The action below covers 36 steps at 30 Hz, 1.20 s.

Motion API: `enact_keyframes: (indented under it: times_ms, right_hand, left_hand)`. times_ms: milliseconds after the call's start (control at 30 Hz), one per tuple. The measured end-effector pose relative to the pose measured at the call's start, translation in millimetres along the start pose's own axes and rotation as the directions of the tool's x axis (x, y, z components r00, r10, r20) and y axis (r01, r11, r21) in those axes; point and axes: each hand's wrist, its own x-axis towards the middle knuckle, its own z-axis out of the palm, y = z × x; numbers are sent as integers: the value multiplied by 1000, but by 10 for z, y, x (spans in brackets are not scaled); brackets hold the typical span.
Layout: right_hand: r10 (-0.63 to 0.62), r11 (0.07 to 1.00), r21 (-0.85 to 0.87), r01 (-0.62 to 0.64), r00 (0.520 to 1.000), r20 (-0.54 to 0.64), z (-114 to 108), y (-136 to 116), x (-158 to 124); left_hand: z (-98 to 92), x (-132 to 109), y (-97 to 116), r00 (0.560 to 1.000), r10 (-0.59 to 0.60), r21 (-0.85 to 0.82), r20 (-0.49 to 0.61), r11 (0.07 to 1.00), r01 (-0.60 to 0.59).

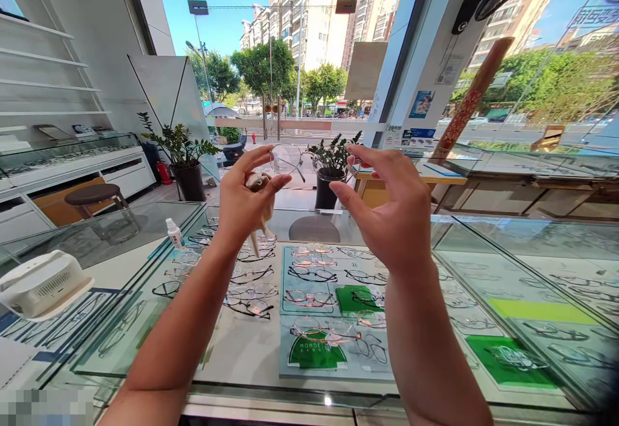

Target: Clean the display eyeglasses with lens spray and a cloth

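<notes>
I hold a pair of thin-rimmed glasses [286, 158] up at eye height, towards the window. My left hand [246, 197] pinches its left lens between thumb and fingers, with a beige cloth [261, 210] tucked in the palm and hanging down. My right hand [391, 207] pinches the right side of the frame, which its fingers mostly hide. Both hands hover above a glass display counter [251, 348] with several pairs of glasses laid out beneath.
A small white spray bottle [175, 233] stands on the counter at left. A white machine [41, 282] sits at the far left. Potted plants [186, 155] and a round stool [94, 195] stand on the floor beyond. More glass showcases [541, 284] run along the right.
</notes>
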Motion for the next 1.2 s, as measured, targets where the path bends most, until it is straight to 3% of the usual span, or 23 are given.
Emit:
enact_keyframes:
  times_ms: [400, 800, 1200]
  right_hand:
    - [-3, 1000, -7, 3, 1000, -18, -9, -33, -19]
    - [87, 995, 43, -88, 996, 15, 8, 13, -12]
    - [110, 994, 22, -111, 993, 32, 40, 107, -39]
  left_hand:
    - [24, 6, -14, 997, -58, -22, 40, 998, 59]
    - [13, -49, 48, 1000, -19, 119, -23, 993, 21]
    - [17, -65, 91, 995, 31, 109, -92, 994, -21]
